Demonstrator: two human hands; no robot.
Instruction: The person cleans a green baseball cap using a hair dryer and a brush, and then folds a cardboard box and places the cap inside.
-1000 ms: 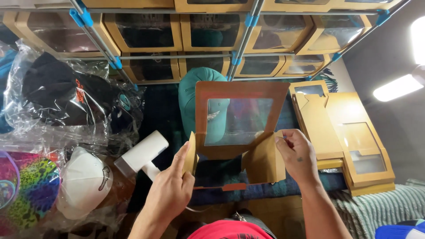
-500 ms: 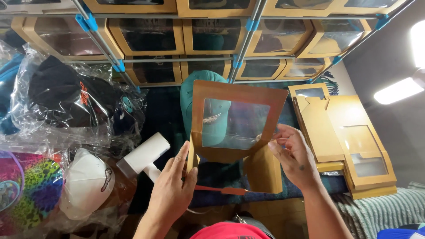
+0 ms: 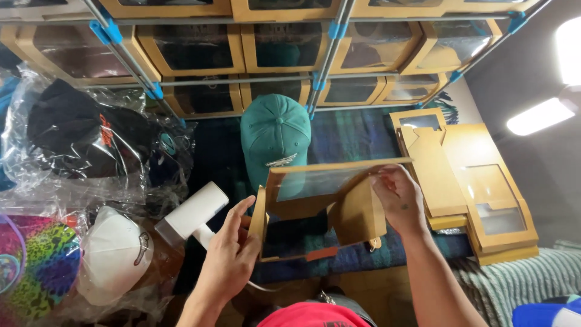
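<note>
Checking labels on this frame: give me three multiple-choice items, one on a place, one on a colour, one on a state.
1. Where does the teal cap lie?
A. Beyond the windowed cardboard box, toward the shelves
B. Inside a plastic bag at the left
C. On the stack of flat boxes at the right

2. What colour is the cap in the plastic bag beside the left hand?
A. Red
B. White
C. Yellow

3. What state is the windowed cardboard box in?
A. Lying flat on the stack, untouched
B. Sealed and standing on a shelf
C. Part-folded, held by both hands

Answers:
1. A: the cap rests on the dark cloth between the box and the shelves.
2. B: the white cap shows through the clear bag.
3. C: the left hand grips its left side flap and the right hand its right, with the flaps still loose.
</note>
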